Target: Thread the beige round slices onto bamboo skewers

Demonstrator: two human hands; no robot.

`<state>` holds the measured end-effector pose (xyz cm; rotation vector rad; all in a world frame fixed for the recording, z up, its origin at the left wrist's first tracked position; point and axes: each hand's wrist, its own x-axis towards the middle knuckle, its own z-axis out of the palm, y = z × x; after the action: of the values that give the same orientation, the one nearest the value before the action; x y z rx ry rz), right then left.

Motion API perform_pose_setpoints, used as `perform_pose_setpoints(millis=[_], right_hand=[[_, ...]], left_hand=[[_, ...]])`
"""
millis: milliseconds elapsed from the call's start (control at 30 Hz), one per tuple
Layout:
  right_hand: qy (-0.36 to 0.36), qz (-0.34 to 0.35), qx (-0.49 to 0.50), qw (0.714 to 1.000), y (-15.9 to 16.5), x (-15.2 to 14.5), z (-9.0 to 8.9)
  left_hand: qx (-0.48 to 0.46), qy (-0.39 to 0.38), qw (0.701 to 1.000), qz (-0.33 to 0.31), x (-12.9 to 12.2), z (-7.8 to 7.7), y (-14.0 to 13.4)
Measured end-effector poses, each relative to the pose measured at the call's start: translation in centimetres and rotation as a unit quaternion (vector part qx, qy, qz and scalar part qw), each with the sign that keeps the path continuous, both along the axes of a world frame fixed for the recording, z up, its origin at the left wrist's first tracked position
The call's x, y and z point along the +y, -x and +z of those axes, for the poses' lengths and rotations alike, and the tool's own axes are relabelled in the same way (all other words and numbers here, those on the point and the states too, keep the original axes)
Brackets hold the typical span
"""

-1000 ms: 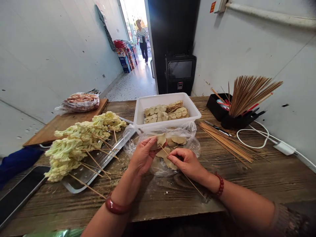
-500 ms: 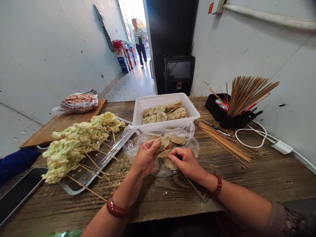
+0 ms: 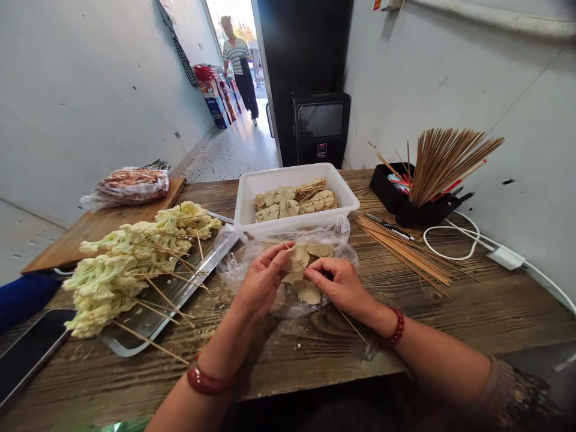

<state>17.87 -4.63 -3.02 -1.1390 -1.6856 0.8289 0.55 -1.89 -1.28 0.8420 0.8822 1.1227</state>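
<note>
Over the clear plastic bag (image 3: 344, 231), my left hand (image 3: 262, 279) pinches a thin round beige slice (image 3: 297, 257) by its left edge. My right hand (image 3: 342, 287) is closed around a thin bamboo skewer (image 3: 352, 326), its thumb and forefinger close to that slice. The skewer's long end slants down to the right below the hand, and its tip shows near the slice's upper left edge. More beige slices (image 3: 307, 292) lie loose on the bag under my hands. Behind the bag stands a white plastic tub (image 3: 243, 204) with skewered slices (image 3: 276, 204) in it.
Skewered cauliflower (image 3: 121, 258) covers a metal tray (image 3: 157, 327) at left, near a wooden board (image 3: 49, 249) bearing a bagged item (image 3: 135, 187). Bamboo skewers (image 3: 405, 255) lie at right; more stand in a black holder (image 3: 416, 214). A person (image 3: 238, 66) is in the doorway.
The slice has turned to face me more flatly, and the skewer's tip sits nearer its upper edge. The person at the doorway has stepped closer. My view has shifted slightly.
</note>
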Motion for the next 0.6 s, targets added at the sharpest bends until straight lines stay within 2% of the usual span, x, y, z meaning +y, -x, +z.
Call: perform_pose_setpoints(millis=[100,167,233,333,467,533,600], right_hand=[[-0.025,-0.021,-0.004,0.999,-0.9,0.1,0.6],[-0.031,-0.032,0.005,0.999,-1.4,0.3,1.0],[-0.027,-0.037,0.012,0.999,-1.8,0.3,1.3],[-0.020,-0.029,0.014,0.999,-1.9,0.4,1.7],[-0.017,-0.022,0.019,0.999,-1.7,0.3,1.8],[-0.016,-0.021,0.018,0.999,-1.7,0.3,1.7],[-0.017,-0.018,0.015,1.000,-1.7,0.3,1.7]], left_hand=[[0.043,-0.050,0.997,0.038,0.7,0.4,1.3],[0.138,-0.087,0.986,0.036,1.2,0.5,2.0],[0.246,-0.133,0.960,0.014,1.5,0.3,2.5],[0.392,-0.231,0.890,-0.010,1.9,-0.3,2.9],[0.560,-0.326,0.760,-0.059,2.2,-1.4,3.2],[0.587,-0.352,0.725,-0.076,2.2,-1.8,3.3],[0.596,-0.367,0.709,-0.082,2.2,-2.1,3.4]])
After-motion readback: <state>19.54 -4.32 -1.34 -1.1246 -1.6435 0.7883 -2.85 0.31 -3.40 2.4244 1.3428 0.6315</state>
